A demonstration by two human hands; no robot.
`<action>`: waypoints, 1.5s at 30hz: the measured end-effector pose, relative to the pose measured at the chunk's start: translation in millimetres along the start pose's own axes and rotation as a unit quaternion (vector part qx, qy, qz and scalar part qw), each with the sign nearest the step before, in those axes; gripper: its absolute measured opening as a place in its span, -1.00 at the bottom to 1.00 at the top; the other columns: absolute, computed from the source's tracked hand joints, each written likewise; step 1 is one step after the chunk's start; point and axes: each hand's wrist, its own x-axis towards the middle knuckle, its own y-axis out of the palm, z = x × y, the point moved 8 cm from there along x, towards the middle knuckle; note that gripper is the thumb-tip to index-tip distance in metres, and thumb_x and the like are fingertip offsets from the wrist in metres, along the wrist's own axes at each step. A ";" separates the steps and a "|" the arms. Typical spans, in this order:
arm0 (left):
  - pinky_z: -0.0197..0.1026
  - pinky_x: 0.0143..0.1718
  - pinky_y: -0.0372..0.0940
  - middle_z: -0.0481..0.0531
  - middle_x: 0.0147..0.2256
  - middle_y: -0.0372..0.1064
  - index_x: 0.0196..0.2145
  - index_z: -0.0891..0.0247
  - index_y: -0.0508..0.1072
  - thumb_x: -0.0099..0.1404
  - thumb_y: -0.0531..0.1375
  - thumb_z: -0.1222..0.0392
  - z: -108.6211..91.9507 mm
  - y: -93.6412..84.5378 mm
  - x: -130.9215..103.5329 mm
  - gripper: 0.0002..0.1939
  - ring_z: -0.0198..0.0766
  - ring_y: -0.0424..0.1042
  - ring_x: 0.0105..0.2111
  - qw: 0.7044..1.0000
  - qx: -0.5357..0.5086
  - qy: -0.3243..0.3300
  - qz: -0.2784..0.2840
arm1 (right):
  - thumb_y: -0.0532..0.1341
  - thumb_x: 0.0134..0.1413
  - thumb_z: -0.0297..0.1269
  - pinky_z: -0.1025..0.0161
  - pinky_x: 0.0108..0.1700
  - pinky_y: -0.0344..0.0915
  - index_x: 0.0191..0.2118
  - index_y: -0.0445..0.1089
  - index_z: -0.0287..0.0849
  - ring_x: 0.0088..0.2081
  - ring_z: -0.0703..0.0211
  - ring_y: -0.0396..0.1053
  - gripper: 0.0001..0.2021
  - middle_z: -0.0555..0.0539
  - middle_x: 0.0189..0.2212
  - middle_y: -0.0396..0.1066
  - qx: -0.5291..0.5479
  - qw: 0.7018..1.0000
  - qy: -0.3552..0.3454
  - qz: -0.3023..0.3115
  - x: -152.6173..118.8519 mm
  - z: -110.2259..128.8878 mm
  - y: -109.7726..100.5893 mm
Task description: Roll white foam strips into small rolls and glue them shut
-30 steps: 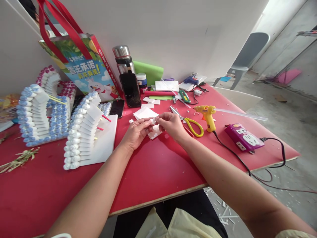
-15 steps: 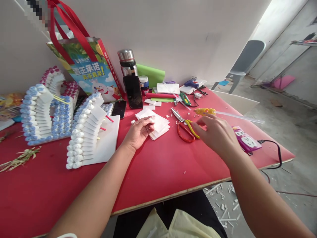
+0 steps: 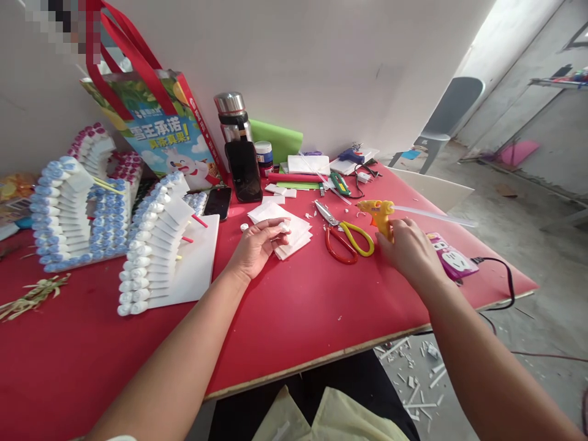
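My left hand (image 3: 258, 246) pinches a small white rolled piece (image 3: 285, 226) between thumb and fingertips, over a fanned stack of white paper squares (image 3: 299, 235). Another little white roll (image 3: 244, 227) lies on the table just left of that stack. My right hand (image 3: 410, 250) is closed around the handle of a yellow hot glue gun (image 3: 379, 211), whose nozzle points left. A long clear glue stick (image 3: 436, 214) sticks out of its back. Between my hands rest scissors (image 3: 340, 242) with one red and one yellow handle, blades partly apart.
White and blue models built of rolled pieces (image 3: 154, 245) stand at left, before a printed bag (image 3: 160, 135). A phone (image 3: 243, 171) leans on a steel flask (image 3: 231, 113). A purple power strip (image 3: 452, 258) lies right, its cable over the table edge. A green cutter (image 3: 340, 183) lies behind.
My right hand has moved down from above the scissors' yellow handle and closed on the glue gun's handle. My left hand keeps its pinch on the white piece. The view has shifted slightly.
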 end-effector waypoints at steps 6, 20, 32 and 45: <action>-0.23 -0.24 0.37 0.13 -0.34 0.55 -0.20 0.37 0.64 0.08 0.38 0.24 -3.3 0.4 -1.7 -0.70 -0.31 0.48 -0.40 1.000 0.005 0.009 -0.015 | 0.12 0.12 -0.09 0.17 -0.34 0.18 -0.35 0.38 -0.22 -0.34 0.03 0.34 -0.73 -0.25 -0.29 0.41 0.026 0.999 0.019 0.011 22.9 -5.4 15.1; -0.29 -0.33 0.32 0.03 -0.39 0.50 -0.05 0.32 0.59 0.07 0.35 0.28 -3.1 -6.0 2.5 -0.57 -0.36 0.44 -0.44 1.000 -0.005 0.020 -0.016 | 0.38 -0.09 -0.20 0.32 -0.49 0.15 -0.20 0.49 -0.20 -0.48 0.29 0.24 -0.71 -0.03 -0.45 0.39 0.595 0.797 0.091 -0.037 11.2 9.8 -0.9; -0.26 -0.26 0.35 0.07 -0.34 0.52 -0.23 0.33 0.54 0.03 0.40 0.28 -3.5 -22.1 6.9 -0.70 -0.28 0.51 -0.31 0.996 -0.011 0.042 -0.079 | 0.27 0.15 -0.05 0.24 -0.43 0.25 -0.48 0.39 -0.16 -0.53 0.27 0.25 -0.69 -0.02 -0.54 0.34 0.664 0.712 -0.136 0.184 -9.0 140.4 11.5; -0.22 -0.24 0.35 0.07 -0.35 0.54 -0.27 0.33 0.54 0.06 0.41 0.23 -7.3 -16.0 4.4 -0.74 -0.32 0.48 -0.41 0.994 0.050 0.054 -0.079 | 0.26 0.17 -0.06 0.28 -0.55 0.14 -0.58 0.31 -0.19 -0.64 0.30 0.25 -0.60 0.01 -0.66 0.30 0.633 0.719 -0.149 0.247 -19.3 145.8 29.7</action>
